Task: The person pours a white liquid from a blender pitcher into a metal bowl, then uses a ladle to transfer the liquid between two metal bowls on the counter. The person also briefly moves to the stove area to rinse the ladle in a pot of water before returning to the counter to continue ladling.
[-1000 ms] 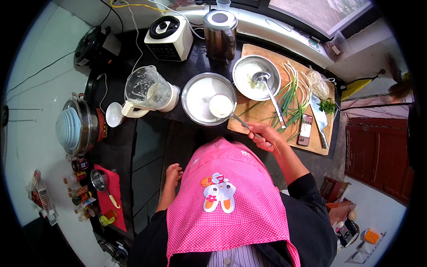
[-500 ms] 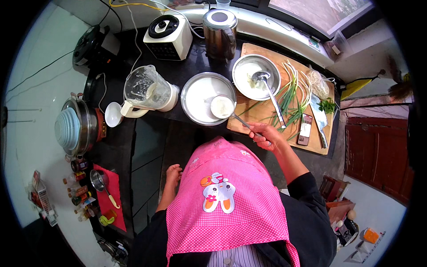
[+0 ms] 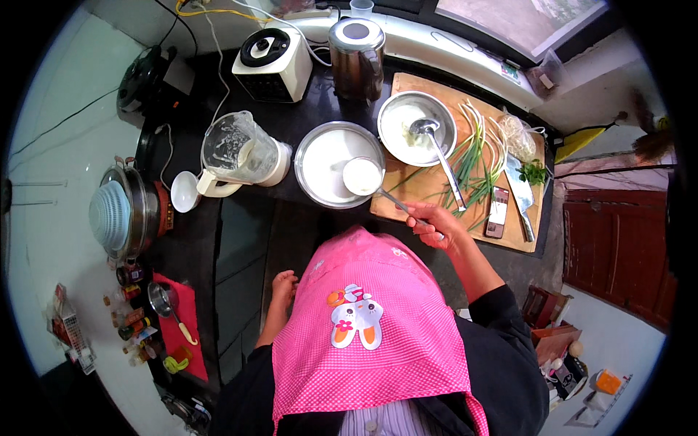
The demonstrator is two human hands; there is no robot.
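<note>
My right hand (image 3: pixel 432 221) is closed round the long handle of a skimmer (image 3: pixel 362 176). The skimmer's round head is over the right side of a metal basin of white liquid (image 3: pixel 299 161), and its inside looks white; whether it touches the liquid I cannot tell. My left hand (image 3: pixel 284 284) hangs beside my pink checked apron (image 3: pixel 407 320), fingers curled and nothing visible in them. Right of the basin, a steel bowl (image 3: pixel 452 120) with some white contents holds a metal spoon (image 3: pixel 441 156). A blender jug (image 3: pixel 243 156) coated with white residue stands left of the basin.
A wooden board (image 3: pixel 400 174) carries spring onions (image 3: pixel 483 160), a phone (image 3: pixel 497 212), a cleaver (image 3: pixel 520 192) and green herbs (image 3: pixel 533 173). Behind are a blender base (image 3: pixel 275 65) and a metal kettle (image 3: pixel 356 62). A small white bowl (image 3: pixel 185 192) sits at left.
The contents of the skimmer look whiter now, while its head stays over the basin's right side. Both hands hold nearly the same place; the view has shifted slightly.
</note>
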